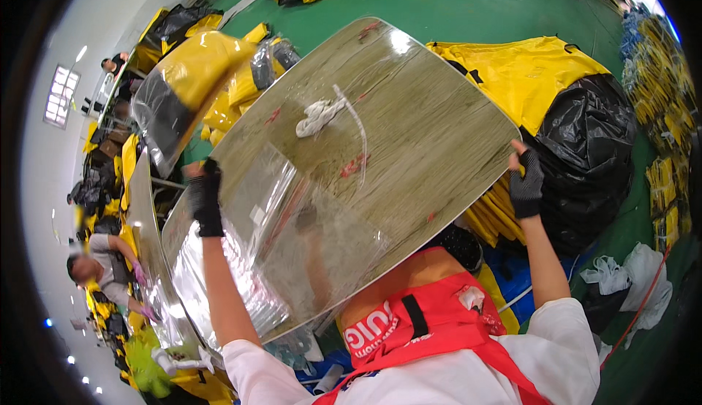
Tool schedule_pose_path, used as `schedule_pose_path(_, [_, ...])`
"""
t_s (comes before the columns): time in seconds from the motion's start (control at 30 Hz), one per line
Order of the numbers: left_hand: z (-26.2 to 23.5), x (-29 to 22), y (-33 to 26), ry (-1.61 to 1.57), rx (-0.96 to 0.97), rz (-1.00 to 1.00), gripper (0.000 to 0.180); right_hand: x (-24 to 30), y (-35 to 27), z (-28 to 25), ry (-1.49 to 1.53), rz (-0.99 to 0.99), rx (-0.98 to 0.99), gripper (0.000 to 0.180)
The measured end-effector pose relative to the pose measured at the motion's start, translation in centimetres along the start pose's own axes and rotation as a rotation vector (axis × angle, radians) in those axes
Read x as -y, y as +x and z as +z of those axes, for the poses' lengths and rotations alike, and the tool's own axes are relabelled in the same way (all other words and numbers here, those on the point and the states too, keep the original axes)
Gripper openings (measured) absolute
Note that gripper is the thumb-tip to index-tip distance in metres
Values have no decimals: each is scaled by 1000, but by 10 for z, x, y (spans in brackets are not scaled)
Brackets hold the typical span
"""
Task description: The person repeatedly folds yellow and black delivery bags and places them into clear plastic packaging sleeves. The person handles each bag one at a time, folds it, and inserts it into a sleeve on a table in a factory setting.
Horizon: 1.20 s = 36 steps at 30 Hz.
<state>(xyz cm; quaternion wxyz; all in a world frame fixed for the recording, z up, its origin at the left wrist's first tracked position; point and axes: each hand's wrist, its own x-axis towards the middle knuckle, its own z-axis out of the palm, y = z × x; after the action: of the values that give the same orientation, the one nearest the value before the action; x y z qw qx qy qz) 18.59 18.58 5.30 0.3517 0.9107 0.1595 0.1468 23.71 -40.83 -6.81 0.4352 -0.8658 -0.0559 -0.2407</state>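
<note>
My left hand [205, 196], in a black fingerless glove, is raised over the left edge of a wood-grain tabletop [409, 120]. Its partly visible fingers look loosely bent, with no clear grip on anything. Just beyond them a yellow and black folded item in a clear plastic bag [183, 83] is smeared by motion; whether it touches the fingers is unclear. At the table's right corner is my right hand [525, 185], gloved alike, thumb and a finger apart. Clear plastic bags [300, 229] lie on the near left of the tabletop. A crumpled white cloth [319, 118] and a pale strip [360, 130] lie farther off.
A large yellow and black bundle [578, 105] stands against the table's right side. Wrapped yellow packs [238, 94] are heaped beyond the left edge. At the left, a person [110, 270] works by another table. White plastic bags [636, 280] lie on the green floor [446, 6].
</note>
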Motion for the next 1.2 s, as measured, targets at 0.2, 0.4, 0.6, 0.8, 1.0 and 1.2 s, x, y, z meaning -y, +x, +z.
schedule_pose_path(0.2, [184,81,92,645,267,231,52,-124,75,25,-77,320,37,42])
schedule_pose_path(0.4, [276,-66,156,514,514,225,45,-118,82,32,-40,399,159,43])
schedule_pose_path(0.6, [283,-12,205,928,400,425,48,-186,101,19,-260,236,188,45])
schedule_pose_path(0.8, [241,-15,200,755,149,-481,96,-163,114,47,-680,355,538,69])
schedule_pose_path(1.0, [319,-122,163,353,749,529,73,-239,151,55,-596,452,455,43])
schedule_pose_path(1.2, [309,-191,83,-146,785,325,52,-151,159,-44,-309,272,195,54])
